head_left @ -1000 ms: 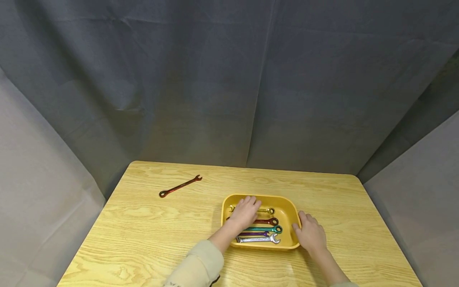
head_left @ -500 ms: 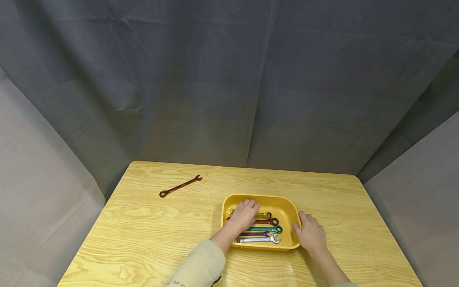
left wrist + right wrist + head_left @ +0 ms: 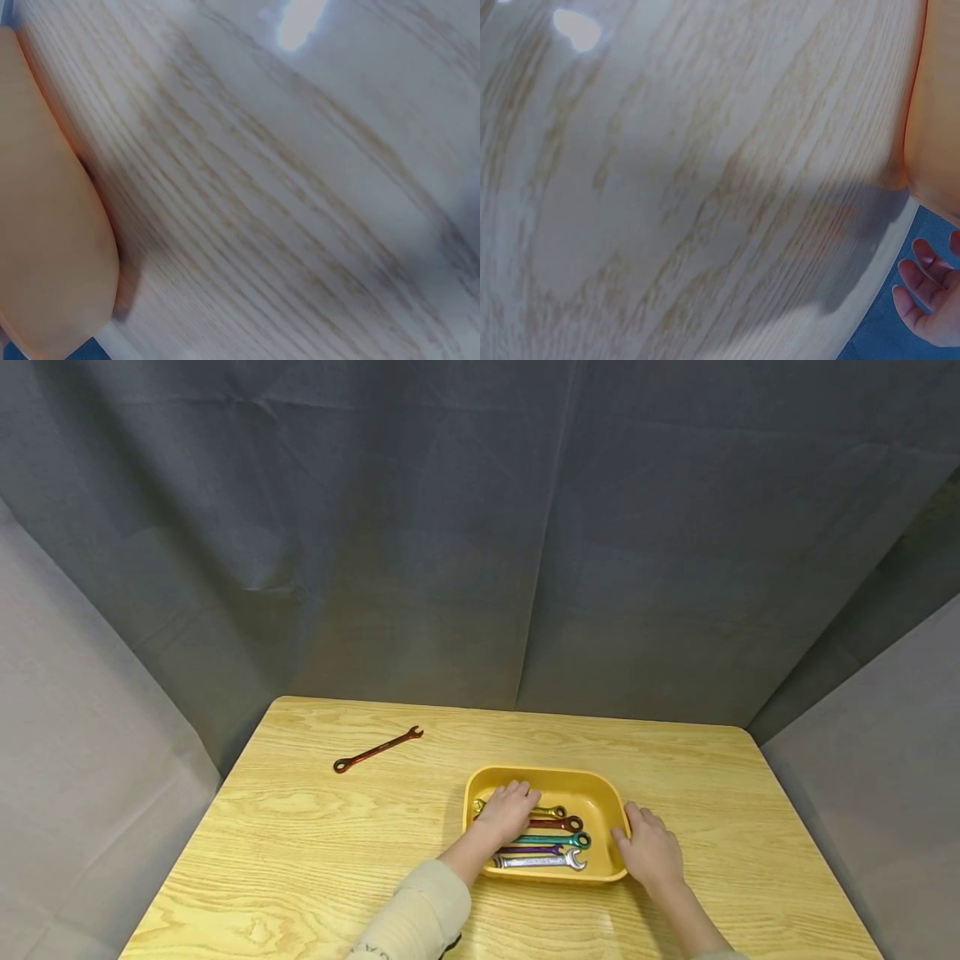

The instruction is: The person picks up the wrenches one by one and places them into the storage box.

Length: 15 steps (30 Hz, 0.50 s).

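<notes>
A yellow tray (image 3: 600, 797) stands on the table; in both wrist views it is an orange wall at the edge. Inside lie combination wrenches, roughly parallel: a gold wrench (image 3: 553, 812) farthest back, then a dark red wrench (image 3: 555, 824), a teal wrench (image 3: 546, 840), a purple wrench (image 3: 536, 850) and a silver wrench (image 3: 536, 861) nearest the front. My left hand (image 3: 507, 814) reaches over the tray's left part and holds the gold wrench's middle; its fingertips are hidden. With my right hand (image 3: 651, 852) I grip the tray's right rim, thumb on the inner side, fingers outside.
Another wrench, red and black (image 3: 378, 749), lies slanted on the table's back left. The wooden table (image 3: 315, 860) meets grey curtains (image 3: 420, 568) behind and at the sides. Bent fingers (image 3: 922, 285) show at the lower right of the right wrist view.
My left hand has brought the gold wrench slightly toward me and to the left, closer to the dark red one. The right hand and the tray have stayed put.
</notes>
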Available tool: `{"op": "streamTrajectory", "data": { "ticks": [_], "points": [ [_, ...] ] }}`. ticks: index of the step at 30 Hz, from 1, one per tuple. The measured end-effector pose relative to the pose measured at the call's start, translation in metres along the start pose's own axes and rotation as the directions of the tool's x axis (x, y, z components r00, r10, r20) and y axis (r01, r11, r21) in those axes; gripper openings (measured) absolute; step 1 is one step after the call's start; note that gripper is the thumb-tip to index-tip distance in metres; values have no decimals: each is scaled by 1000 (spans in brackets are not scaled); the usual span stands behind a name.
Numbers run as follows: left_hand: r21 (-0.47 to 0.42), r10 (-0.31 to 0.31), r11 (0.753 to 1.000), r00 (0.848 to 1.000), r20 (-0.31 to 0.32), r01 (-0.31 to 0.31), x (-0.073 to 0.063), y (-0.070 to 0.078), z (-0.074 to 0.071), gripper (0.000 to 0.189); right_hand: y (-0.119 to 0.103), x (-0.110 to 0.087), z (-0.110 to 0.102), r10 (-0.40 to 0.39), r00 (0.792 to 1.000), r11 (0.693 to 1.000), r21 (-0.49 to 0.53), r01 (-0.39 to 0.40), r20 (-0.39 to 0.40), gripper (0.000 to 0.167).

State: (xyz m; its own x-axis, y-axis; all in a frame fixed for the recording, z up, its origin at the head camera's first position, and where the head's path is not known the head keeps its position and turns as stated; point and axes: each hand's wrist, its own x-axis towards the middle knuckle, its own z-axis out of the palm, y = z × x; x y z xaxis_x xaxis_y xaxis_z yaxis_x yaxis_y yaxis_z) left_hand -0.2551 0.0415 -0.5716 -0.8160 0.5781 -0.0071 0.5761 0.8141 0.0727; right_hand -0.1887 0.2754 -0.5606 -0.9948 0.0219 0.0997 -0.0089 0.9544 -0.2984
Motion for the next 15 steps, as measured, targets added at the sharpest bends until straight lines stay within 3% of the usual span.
{"op": "streamTrajectory", "data": {
  "ticks": [11,15],
  "points": [
    [-61,-20,998,995,97,26,2,-2,-3,39,0,0,1,5,1000,1000,-3,-5,-3,45],
    [-69,6,998,996,89,0,4,-4,-1,36,0,0,1,6,1000,1000,-1,-6,2,46]
  ]
}}
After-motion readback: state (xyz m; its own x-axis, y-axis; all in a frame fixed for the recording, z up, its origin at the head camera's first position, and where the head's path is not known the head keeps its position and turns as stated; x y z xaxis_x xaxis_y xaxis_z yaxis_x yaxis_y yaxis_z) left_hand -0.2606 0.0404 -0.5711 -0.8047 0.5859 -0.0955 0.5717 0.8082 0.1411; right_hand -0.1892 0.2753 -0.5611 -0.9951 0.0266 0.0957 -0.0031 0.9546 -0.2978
